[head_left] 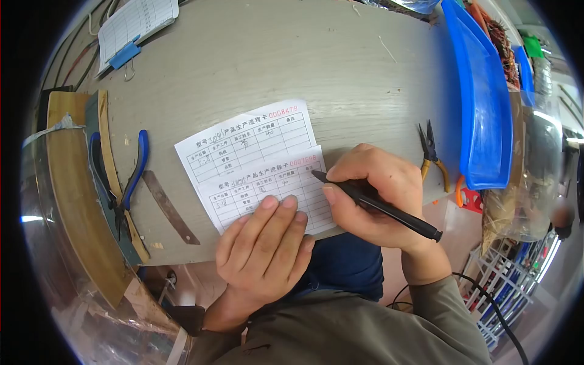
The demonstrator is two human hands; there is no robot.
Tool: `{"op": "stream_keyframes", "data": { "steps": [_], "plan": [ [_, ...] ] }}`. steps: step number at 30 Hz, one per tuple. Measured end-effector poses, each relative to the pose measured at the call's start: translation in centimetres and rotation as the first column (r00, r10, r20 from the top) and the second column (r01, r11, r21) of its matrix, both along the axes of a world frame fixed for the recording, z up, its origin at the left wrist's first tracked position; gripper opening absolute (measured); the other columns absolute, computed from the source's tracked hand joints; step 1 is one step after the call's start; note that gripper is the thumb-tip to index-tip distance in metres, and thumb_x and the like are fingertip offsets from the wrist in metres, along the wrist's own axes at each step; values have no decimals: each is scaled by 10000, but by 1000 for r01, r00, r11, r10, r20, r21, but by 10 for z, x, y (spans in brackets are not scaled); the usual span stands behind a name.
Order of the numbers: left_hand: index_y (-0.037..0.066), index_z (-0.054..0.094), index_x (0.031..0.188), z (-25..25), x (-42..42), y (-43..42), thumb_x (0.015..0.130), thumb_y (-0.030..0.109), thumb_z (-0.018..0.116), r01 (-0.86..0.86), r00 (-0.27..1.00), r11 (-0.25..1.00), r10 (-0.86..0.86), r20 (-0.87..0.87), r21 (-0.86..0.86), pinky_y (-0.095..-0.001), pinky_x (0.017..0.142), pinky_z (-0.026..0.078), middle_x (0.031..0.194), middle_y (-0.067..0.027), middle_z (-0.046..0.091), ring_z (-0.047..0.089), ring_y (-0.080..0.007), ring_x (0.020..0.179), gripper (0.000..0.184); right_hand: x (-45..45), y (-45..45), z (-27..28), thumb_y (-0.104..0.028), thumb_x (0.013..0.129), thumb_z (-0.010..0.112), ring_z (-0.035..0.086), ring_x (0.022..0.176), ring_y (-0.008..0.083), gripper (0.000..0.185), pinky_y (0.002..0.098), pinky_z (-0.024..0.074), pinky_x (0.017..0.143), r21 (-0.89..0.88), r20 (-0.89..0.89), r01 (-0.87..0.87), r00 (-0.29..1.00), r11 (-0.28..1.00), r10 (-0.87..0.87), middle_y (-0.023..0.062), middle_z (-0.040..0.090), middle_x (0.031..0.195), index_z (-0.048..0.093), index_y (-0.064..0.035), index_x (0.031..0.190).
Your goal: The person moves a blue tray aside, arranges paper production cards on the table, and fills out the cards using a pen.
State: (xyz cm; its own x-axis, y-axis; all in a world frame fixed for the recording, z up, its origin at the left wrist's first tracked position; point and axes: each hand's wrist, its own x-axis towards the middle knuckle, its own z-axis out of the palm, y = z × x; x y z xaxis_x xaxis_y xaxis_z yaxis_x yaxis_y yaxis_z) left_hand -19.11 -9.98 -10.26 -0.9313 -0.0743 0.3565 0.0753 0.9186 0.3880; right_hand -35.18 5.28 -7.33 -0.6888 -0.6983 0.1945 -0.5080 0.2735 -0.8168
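Two printed paper cards with tables and red serial numbers overlap on the grey tabletop. The lower card (304, 182) lies partly over the upper card (210, 159), and both bear some handwriting. My left hand (263, 255) rests flat on the lower card with its fingers stretched out, covering part of its rows. In my right hand (380, 198) is a black pen (398, 214), gripped between thumb and fingers. The pen's tip is over the top right of the lower card, close to the red number; I cannot tell whether it touches the paper.
Blue-handled pliers (125, 194) and a flat metal strip (169, 210) lie left. Yellow-handled pliers (432, 155) lie right, near a long blue tray (480, 97). Clipped papers (135, 30) sit at the top left. A white wire rack (508, 274) stands below the table's right side.
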Motion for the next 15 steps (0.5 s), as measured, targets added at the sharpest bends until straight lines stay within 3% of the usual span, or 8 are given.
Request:
{"op": "stream_keyframes", "data": {
  "steps": [2, 5, 8, 11, 15],
  "plan": [
    [91, 776, 1098, 0, -1, 1, 967, 305, 705, 0, 1000, 1000, 0, -8, -5, -409, 953, 507, 1225, -62, 768, 702, -265, 1179, 261, -2, 0, -5, -11, 805, 815, 615, 629, 176, 184, 293, 470, 574, -21, -42, -16, 999, 1000, 15, 77, 671, 765, 678, -34, 925],
    [87, 782, 1080, 0, -4, 3, 952, 288, 711, -10, 1000, 1000, 10, -23, -1, -406, 939, 512, 1222, -64, 768, 703, -266, 1170, 248, -3, 1, -6, -21, 808, 814, 607, 620, 180, 177, 292, 462, 563, -48, -10, -14, 1000, 999, 14, 75, 659, 755, 680, -32, 924],
    [82, 789, 1062, 0, -7, 5, 916, 258, 731, -24, 998, 999, 26, -50, 23, -400, 927, 519, 1221, -66, 769, 705, -263, 1162, 236, -2, 0, -4, -20, 800, 776, 631, 615, 244, 182, 339, 493, 566, -29, -15, -4, 1000, 1000, 4, 86, 630, 759, 650, -41, 929],
    [78, 794, 1057, 0, -9, 10, 876, 224, 753, -37, 995, 999, 39, -87, 25, -395, 923, 522, 1220, -66, 769, 706, -255, 1159, 236, 0, 2, 3, -38, 823, 767, 610, 570, 206, 163, 323, 477, 540, 41, 115, 32, 993, 999, -37, 81, 610, 729, 638, -38, 922],
    [74, 796, 1060, -2, -10, 13, 847, 187, 770, -53, 990, 998, 56, -131, 24, -397, 928, 523, 1220, -67, 768, 709, -253, 1156, 243, 2, 2, 3, -45, 860, 758, 582, 545, 156, 143, 301, 460, 518, -1, 148, 51, 988, 999, -50, 60, 596, 712, 625, -45, 912]
  ]
}}
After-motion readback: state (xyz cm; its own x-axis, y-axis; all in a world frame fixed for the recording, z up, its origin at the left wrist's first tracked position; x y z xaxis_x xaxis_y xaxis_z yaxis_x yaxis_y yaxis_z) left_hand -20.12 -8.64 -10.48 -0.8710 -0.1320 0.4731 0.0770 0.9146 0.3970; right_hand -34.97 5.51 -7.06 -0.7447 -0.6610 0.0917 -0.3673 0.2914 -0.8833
